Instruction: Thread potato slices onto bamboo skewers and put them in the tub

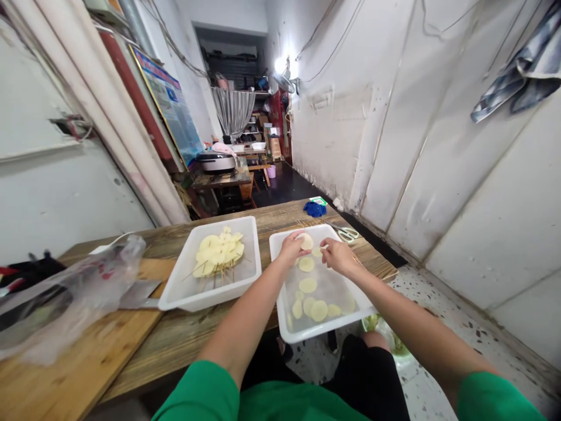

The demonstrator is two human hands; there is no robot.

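Note:
My left hand (293, 248) is closed on a thin, round, pale-yellow potato slice (306, 241) above the far end of a white tray (283, 334). Close beside it, the fingers of my right hand (338, 257) are pinched together; what is between them is too small to make out. Below both hands, several loose potato slices (307, 285) lie in the tray, most of them toward its near end. To the left, a second white tray (180, 297) holds a heap of potato slices (219, 251) with thin wooden skewers (222, 276) sticking out of it.
Scissors with pale handles (348, 235) and a blue cloth-like bundle (315, 209) lie past the right tray. At left are a cleaver (137, 292), a wooden board (83, 345) and a clear plastic bag (87, 304). A bowl with scraps (397, 345) sits below the table's right side.

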